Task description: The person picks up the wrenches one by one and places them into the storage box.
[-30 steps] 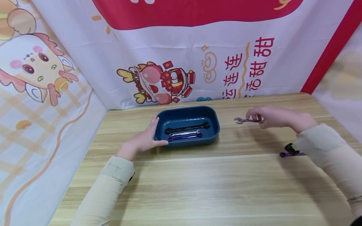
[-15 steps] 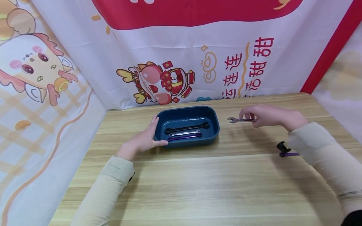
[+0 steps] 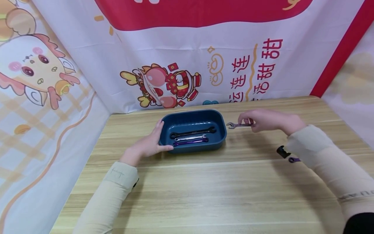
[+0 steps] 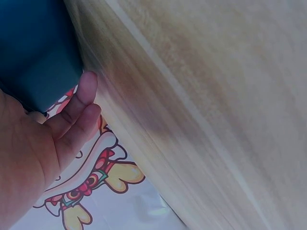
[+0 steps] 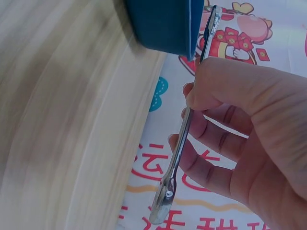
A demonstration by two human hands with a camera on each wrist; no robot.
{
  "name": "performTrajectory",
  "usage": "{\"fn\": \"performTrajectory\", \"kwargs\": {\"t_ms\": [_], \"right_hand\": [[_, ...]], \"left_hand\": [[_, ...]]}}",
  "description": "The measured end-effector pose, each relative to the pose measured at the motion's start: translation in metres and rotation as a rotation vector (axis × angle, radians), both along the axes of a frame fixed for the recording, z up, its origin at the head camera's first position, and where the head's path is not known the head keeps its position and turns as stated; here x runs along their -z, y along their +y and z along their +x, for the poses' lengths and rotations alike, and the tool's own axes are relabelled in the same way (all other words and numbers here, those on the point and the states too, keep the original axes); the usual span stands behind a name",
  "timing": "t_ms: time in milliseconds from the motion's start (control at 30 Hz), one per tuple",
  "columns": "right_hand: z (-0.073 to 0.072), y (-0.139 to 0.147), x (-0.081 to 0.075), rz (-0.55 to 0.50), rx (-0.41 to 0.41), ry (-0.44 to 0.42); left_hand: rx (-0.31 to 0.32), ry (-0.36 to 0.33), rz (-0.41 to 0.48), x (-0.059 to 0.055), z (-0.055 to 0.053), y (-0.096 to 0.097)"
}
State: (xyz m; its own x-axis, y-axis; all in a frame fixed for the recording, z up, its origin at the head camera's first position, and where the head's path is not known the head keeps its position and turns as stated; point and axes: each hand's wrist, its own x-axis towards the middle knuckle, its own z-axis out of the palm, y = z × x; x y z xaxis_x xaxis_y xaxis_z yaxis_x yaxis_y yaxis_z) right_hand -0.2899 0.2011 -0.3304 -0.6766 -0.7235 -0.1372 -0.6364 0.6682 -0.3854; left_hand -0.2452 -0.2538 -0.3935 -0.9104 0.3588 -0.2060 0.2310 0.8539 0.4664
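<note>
A dark blue rectangular bin point(image 3: 194, 149) stands near the back of the table. Inside it lie a black wrench point(image 3: 193, 132), a small silver wrench point(image 3: 190, 137) and a purple wrench point(image 3: 191, 141), roughly parallel. My left hand point(image 3: 148, 143) rests against the bin's left end, its fingers and thumb spread along the wall. My right hand point(image 3: 264, 121) pinches a silver wrench point(image 5: 179, 149) between thumb and fingers, above the table. That wrench's open end points at the bin's right rim, right beside it in the head view.
Another purple wrench point(image 3: 294, 159) lies on the wooden table point(image 3: 222, 195) at the right, partly hidden by the right sleeve point(image 3: 324, 156). A printed cloth point(image 3: 187, 42) hangs behind the table's back edge.
My right hand has moved left with the silver wrench, toward the bin. The left hand, the bin and the wrenches inside have stayed in place.
</note>
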Motion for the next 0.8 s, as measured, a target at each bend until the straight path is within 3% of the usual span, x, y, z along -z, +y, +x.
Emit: {"fn": "performTrajectory", "kwargs": {"t_ms": [800], "right_hand": [[-0.014, -0.036, 0.003, -0.010, -0.034, -0.007]], "left_hand": [[-0.004, -0.014, 0.003, -0.003, 0.001, 0.002]]}}
